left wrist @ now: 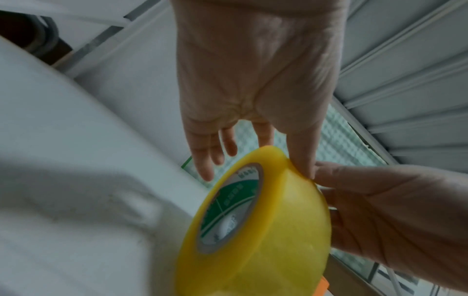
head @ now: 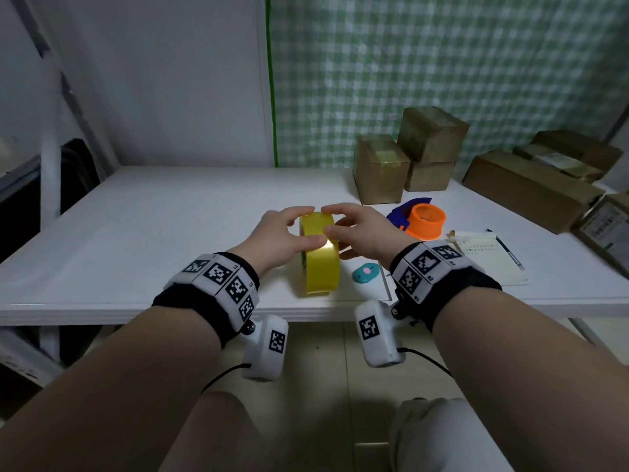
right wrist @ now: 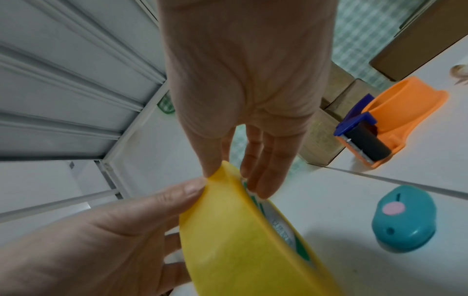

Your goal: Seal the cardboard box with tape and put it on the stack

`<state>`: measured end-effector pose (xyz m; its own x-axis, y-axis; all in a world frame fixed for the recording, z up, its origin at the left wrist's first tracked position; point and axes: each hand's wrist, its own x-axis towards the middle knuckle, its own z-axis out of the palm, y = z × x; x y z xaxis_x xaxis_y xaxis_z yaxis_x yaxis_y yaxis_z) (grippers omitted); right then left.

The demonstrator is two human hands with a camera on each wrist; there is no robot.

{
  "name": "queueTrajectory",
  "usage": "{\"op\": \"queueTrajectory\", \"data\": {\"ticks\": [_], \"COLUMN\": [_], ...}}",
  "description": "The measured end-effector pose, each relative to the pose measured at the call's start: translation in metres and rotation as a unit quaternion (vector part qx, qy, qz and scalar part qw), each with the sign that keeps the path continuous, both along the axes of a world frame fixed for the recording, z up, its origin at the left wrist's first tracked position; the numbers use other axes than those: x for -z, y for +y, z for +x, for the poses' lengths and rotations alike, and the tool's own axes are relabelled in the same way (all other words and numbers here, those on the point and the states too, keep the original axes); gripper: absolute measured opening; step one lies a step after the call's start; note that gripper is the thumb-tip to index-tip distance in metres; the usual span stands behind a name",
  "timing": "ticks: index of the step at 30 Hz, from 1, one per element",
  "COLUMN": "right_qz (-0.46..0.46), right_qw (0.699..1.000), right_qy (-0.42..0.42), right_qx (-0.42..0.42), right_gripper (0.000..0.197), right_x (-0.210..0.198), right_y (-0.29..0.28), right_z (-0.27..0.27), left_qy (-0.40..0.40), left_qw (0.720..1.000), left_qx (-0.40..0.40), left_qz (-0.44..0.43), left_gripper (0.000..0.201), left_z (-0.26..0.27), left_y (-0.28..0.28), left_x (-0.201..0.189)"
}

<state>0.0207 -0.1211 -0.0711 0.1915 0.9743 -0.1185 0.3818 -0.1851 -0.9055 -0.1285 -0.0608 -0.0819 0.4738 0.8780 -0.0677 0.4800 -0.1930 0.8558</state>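
A yellow tape roll stands on edge near the front of the white table. My left hand holds it from the left, thumb on the outer band and fingers by the left face. My right hand grips it from the right. In the right wrist view the right hand has its thumb on the band and its fingers on the roll's side label. Both thumbs meet at the top of the roll. Small brown cardboard boxes stand at the back right, one box stacked on another.
An orange and blue tape dispenser lies just right of my hands, and a small teal cutter sits close to the roll. A paper pad and longer flat boxes fill the right side. A metal frame rises at the left.
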Motion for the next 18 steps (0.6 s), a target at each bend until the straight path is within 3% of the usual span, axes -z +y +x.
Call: {"op": "queueTrajectory", "data": {"ticks": [6, 12, 18], "right_qz": [0.031, 0.055, 0.064], "right_qw": [0.996, 0.992, 0.989], "right_qy": [-0.071, -0.094, -0.118], "right_qx": [0.034, 0.057, 0.064], "right_gripper": [0.034, 0.020, 0.017], "right_x": [-0.002, -0.003, 0.000], "right_y": [0.004, 0.007, 0.009], "right_z": [0.000, -0.002, -0.003], "left_qy": [0.039, 0.024, 0.101], "left_qw": [0.991, 0.987, 0.962], "left_qx": [0.023, 0.018, 0.000], "left_qz": [0.128, 0.160, 0.253], "left_gripper": [0.059, 0.036, 0.027], "left_z": [-0.003, -0.002, 0.004], "left_y": [-0.002, 0.001, 0.005], "left_x": [-0.001, -0.004, -0.010]}}
